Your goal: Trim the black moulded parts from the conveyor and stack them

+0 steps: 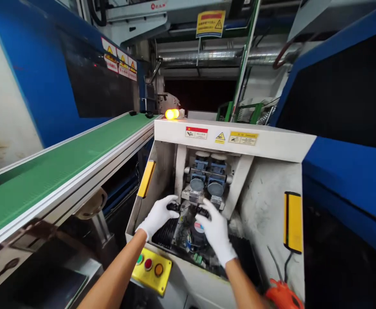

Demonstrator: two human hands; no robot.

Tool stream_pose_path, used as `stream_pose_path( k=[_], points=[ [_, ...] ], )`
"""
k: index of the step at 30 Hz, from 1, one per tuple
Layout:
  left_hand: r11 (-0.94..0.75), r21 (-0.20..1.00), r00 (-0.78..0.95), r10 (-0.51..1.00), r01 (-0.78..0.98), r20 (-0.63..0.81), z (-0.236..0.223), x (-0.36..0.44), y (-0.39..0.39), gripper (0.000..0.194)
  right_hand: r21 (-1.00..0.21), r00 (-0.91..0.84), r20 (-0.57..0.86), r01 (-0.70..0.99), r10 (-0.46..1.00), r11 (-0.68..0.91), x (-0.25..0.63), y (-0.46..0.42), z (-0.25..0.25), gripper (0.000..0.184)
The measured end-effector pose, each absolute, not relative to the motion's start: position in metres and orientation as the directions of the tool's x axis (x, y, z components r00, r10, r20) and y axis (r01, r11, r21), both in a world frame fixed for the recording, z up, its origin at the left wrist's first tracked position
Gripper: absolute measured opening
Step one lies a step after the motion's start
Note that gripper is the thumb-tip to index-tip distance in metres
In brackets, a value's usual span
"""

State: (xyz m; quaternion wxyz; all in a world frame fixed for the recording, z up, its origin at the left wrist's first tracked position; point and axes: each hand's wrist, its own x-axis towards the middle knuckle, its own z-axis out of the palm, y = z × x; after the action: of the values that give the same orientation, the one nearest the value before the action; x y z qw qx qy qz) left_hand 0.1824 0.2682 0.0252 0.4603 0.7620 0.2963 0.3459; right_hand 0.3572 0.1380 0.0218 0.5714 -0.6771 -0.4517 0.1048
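Both of my hands wear white gloves and reach into the open front of a white machine housing (pixel 271 148). My left hand (pixel 160 216) curls its thumb and fingers round a small black part (pixel 174 207). Beside it, my right hand (pixel 216 229) bends its fingers over another small black part (pixel 202 211), partly hidden by the fingers. Just beyond the hands stand two blue-grey fixtures with round pads (pixel 197 184). Beneath the hands lie black ribbed bellows (pixel 165 234), a dark round unit with a label (pixel 199 234) and loose wiring.
A green conveyor belt (pixel 75 165) runs along the left, with small black pieces (pixel 149 115) at its far end. Yellow sensor bars (pixel 293 222) line the opening. A yellow button box (pixel 152 269) hangs in front. An orange lamp (pixel 172 113) glows on top.
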Motion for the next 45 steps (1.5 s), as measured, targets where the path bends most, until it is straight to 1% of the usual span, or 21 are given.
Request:
stream_pose_path(
  k=[1,3,5,9,13,19,24,31,35,39,41,42,43,44,45],
  points=[
    [-0.458,0.878,0.618,0.732,0.137,0.286,0.040,0.205,0.277,0.060,-0.841,0.569,0.402,0.540,0.717,0.043,0.383,0.143,0.042,0.059],
    [-0.532,0.833,0.669,0.675,0.150,0.311,0.065,0.247,0.294,0.060,-0.771,0.531,0.413,0.636,0.740,-0.025,0.429,0.154,0.073,0.060],
    [-0.564,0.808,0.702,0.645,0.172,0.302,0.079,0.279,0.311,0.061,-0.715,0.487,0.390,0.695,0.782,-0.076,0.460,0.164,0.088,0.058],
    [-0.609,0.765,0.764,0.591,0.212,0.259,0.080,0.306,0.332,0.059,-0.691,0.443,0.337,0.716,0.831,-0.101,0.482,0.175,0.080,0.055],
    [-0.651,0.721,0.799,0.552,0.236,0.237,0.077,0.306,0.336,0.060,-0.677,0.432,0.301,0.725,0.850,-0.129,0.482,0.178,0.072,0.056],
    [-0.713,0.630,0.827,0.528,0.309,0.192,0.091,0.308,0.332,0.062,-0.640,0.435,0.260,0.746,0.862,-0.183,0.480,0.176,0.079,0.057],
    [-0.759,0.561,0.853,0.495,0.332,0.166,0.096,0.310,0.332,0.063,-0.605,0.453,0.218,0.758,0.864,-0.245,0.476,0.173,0.080,0.062],
    [-0.771,0.551,0.863,0.477,0.321,0.166,0.093,0.313,0.331,0.060,-0.569,0.448,0.181,0.774,0.875,-0.279,0.474,0.174,0.083,0.064],
    [-0.766,0.547,0.855,0.493,0.339,0.161,0.089,0.309,0.328,0.054,-0.565,0.452,0.172,0.773,0.875,-0.288,0.473,0.172,0.081,0.063],
    [-0.755,0.548,0.838,0.520,0.359,0.167,0.085,0.303,0.326,0.057,-0.563,0.443,0.155,0.774,0.883,-0.289,0.474,0.170,0.084,0.063],
    [-0.755,0.550,0.847,0.511,0.359,0.149,0.088,0.304,0.328,0.058,-0.561,0.412,0.120,0.779,0.903,-0.281,0.478,0.175,0.090,0.051],
    [-0.756,0.550,0.857,0.499,0.356,0.131,0.091,0.307,0.330,0.054,-0.560,0.405,0.093,0.776,0.909,-0.288,0.479,0.181,0.093,0.044],
    [-0.757,0.548,0.867,0.487,0.357,0.107,0.095,0.312,0.332,0.048,-0.558,0.409,0.064,0.771,0.910,-0.307,0.481,0.188,0.095,0.042],
    [-0.757,0.542,0.874,0.479,0.364,0.082,0.099,0.317,0.335,0.043,-0.550,0.422,0.035,0.765,0.906,-0.335,0.481,0.196,0.097,0.047],
    [-0.759,0.531,0.877,0.476,0.376,0.059,0.103,0.324,0.336,0.045,-0.538,0.442,0.005,0.758,0.897,-0.370,0.481,0.204,0.099,0.050]
  ],
)
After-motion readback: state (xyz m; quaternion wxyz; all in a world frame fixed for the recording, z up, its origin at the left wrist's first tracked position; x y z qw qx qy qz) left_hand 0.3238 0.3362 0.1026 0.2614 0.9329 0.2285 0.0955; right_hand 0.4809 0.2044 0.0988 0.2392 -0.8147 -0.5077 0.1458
